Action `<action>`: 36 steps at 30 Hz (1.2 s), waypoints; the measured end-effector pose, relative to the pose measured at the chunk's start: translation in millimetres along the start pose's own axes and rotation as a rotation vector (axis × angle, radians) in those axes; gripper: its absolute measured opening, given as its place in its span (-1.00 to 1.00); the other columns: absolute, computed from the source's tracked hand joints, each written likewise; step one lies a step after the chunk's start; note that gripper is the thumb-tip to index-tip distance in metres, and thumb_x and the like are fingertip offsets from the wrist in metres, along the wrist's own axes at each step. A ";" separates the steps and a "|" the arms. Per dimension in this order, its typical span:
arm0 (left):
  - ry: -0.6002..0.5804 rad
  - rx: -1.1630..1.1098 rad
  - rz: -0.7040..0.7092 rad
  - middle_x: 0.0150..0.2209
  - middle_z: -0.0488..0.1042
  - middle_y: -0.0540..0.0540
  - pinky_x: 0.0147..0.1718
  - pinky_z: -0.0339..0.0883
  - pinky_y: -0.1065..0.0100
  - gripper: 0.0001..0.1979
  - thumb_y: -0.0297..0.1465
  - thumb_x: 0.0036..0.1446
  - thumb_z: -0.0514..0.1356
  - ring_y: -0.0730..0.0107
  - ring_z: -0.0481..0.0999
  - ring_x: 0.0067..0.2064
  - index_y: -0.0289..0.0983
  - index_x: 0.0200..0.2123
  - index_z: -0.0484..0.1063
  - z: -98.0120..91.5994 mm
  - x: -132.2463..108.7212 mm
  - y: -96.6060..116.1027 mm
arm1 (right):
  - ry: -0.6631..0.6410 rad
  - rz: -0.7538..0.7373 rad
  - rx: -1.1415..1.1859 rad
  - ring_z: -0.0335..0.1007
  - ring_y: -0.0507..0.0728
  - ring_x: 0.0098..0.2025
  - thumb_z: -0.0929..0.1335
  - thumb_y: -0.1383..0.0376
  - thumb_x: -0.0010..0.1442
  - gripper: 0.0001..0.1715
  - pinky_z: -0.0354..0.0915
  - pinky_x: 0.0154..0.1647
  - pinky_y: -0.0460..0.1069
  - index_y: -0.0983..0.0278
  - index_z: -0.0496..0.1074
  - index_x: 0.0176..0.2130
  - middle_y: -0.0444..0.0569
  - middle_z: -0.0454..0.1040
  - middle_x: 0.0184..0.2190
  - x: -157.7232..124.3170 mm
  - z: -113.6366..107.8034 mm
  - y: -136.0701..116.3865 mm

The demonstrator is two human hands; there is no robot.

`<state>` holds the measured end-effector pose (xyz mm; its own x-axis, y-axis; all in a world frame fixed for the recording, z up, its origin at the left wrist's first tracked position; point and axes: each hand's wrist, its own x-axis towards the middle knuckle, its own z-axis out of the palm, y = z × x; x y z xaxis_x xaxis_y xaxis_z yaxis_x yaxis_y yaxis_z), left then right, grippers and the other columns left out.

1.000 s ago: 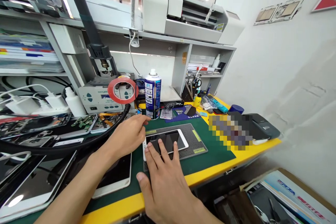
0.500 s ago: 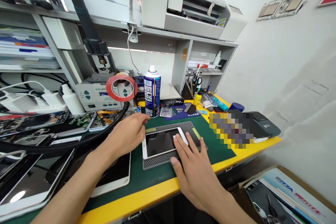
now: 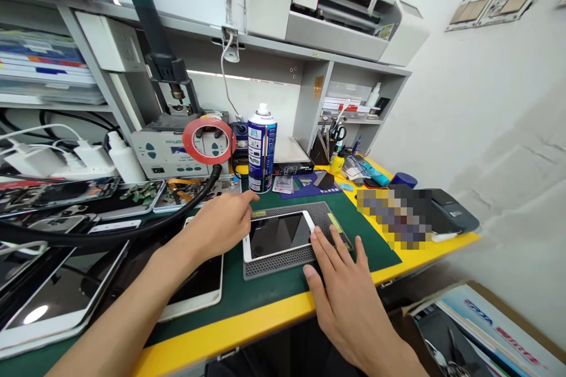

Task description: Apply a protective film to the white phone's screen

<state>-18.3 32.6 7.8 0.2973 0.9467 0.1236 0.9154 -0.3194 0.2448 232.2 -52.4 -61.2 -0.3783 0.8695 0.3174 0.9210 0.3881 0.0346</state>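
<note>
A white-framed smartphone (image 3: 280,232) with a dark screen lies face up on a grey perforated mat (image 3: 283,263), which rests on a green work mat (image 3: 260,294). My right hand (image 3: 347,288) is open with its fingers spread, and its fingertips touch the phone's right end. At the phone's left end is my left hand (image 3: 221,221), its fingers curled together near the upper corner. Whatever those fingers may hold is hidden. Partly under my left forearm sits a larger white-edged tablet (image 3: 206,283).
Behind the phone stands a blue spray can (image 3: 262,153). A red tape ring (image 3: 190,140) hangs on a grey station (image 3: 154,150), and a black hose (image 3: 132,242) crosses the left side. More devices (image 3: 53,294) lie left. A yellow desk edge (image 3: 247,327) runs in front.
My right hand's fingertips have slid off the screen to the phone's right edge. The left hand stays curled by the left end. The whole view has shifted slightly.
</note>
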 end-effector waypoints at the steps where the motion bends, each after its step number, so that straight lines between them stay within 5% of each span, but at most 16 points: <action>1: -0.003 0.004 0.004 -0.11 0.59 -0.22 -0.21 0.39 0.21 -0.57 -0.43 0.22 -0.10 0.04 0.57 -0.10 -0.24 0.07 0.40 0.6 -0.1 0.0 | -0.011 -0.005 0.014 -0.18 0.41 0.44 0.09 0.12 0.45 -0.37 -0.17 0.33 0.53 0.31 0.08 0.38 -0.08 -0.04 0.41 0.7 -1.0 -3.1; 19: 0.007 -0.045 0.021 -0.21 0.62 -0.18 -0.21 0.39 0.29 -0.58 -0.47 0.17 -0.06 0.12 0.60 -0.12 -0.26 0.03 0.43 -0.2 0.9 1.2 | -0.116 -0.193 0.450 -0.34 0.37 0.46 0.02 0.05 0.46 -0.30 -0.40 0.38 0.48 0.37 0.03 0.39 0.03 -0.12 0.42 29.4 -16.9 -87.5; 36: 0.001 -0.047 0.031 -0.17 0.61 -0.11 -0.17 0.37 0.27 -0.60 -0.42 0.21 -0.08 0.12 0.58 -0.10 -0.23 0.02 0.42 4.2 2.7 -1.2 | -0.111 -0.140 0.397 -0.35 0.36 0.46 0.03 0.07 0.46 -0.34 -0.38 0.37 0.51 0.27 0.00 0.41 -0.12 -0.13 0.43 19.7 -17.7 -55.8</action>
<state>-17.4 35.7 3.8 0.3247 0.9365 0.1327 0.8920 -0.3498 0.2862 175.0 -62.3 -40.1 -0.5245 0.8195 0.2308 0.7613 0.5728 -0.3039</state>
